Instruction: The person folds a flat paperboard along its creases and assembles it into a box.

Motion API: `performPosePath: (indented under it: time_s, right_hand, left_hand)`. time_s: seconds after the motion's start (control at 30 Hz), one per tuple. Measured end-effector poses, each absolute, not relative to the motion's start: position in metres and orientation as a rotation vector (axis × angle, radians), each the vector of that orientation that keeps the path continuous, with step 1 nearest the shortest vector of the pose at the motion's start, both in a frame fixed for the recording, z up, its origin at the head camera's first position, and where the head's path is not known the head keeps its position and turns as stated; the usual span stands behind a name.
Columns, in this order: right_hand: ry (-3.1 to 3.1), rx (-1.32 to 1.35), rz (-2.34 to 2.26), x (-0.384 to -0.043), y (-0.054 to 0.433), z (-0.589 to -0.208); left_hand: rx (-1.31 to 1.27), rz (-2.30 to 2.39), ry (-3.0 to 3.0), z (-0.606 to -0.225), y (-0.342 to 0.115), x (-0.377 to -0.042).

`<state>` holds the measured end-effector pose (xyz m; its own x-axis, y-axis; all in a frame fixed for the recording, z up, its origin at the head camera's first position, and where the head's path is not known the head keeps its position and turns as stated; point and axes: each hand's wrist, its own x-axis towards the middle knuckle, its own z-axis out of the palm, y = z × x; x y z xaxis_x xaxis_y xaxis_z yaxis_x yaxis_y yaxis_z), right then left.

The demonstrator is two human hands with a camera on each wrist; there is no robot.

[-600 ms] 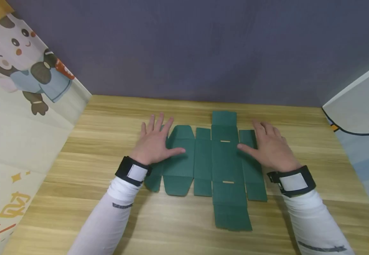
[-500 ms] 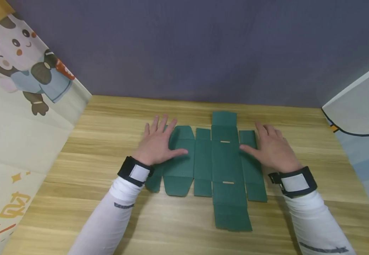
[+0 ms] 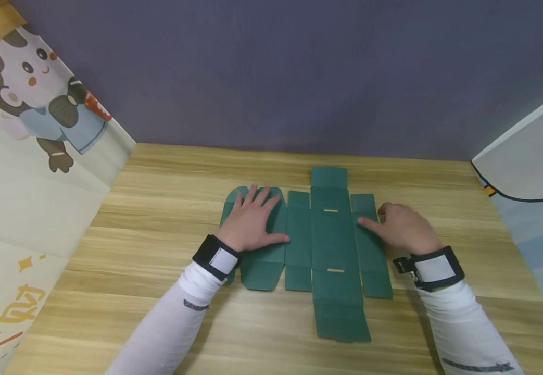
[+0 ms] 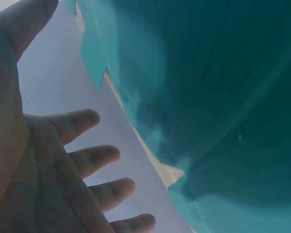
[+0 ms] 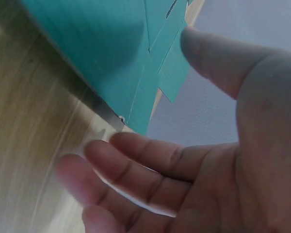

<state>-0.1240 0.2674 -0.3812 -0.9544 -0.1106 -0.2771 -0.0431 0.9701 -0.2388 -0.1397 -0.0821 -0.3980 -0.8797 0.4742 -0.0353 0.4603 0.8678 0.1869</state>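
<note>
A flat, unfolded green cardboard box [image 3: 329, 239] with creased flaps lies on the wooden table. Over its left panels my left hand [image 3: 251, 221] is spread, fingers straight and thumb pointing right. In the left wrist view those fingers [image 4: 94, 158] seem to stand off the cardboard, with shadows falling on it. At the right edge is my right hand [image 3: 402, 226], its thumb above the narrow right panel. Its fingers [image 5: 126, 165] bend loosely beside that edge in the right wrist view, with a gap between thumb and fingers and nothing pinched.
The wooden table [image 3: 159, 208] ends at a dark blue-grey wall [image 3: 276, 78]. A cloth printed with a cartoon figure [image 3: 46, 94] hangs on the left, and another printed panel [image 3: 533, 156] stands on the right. Each wrist wears a black strap.
My left hand has shifted right and toward me, farther onto the cardboard. The fingers of my right hand have bent down beside the right edge. The cardboard lies where it was.
</note>
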Motion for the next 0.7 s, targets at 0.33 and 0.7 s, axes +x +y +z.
performPosePath:
  time_s: [0.33, 0.7]
  right_hand:
    - [2.759, -0.068, -0.461, -0.124, 0.265, -0.38]
    - [2.686, -0.209, -0.798, -0.13, 0.266, -0.375]
  left_hand:
    - [0.743, 0.229, 2.932, -0.402, -0.081, -0.132]
    - [0.647, 0.22, 2.915, -0.399, -0.089, -0.128]
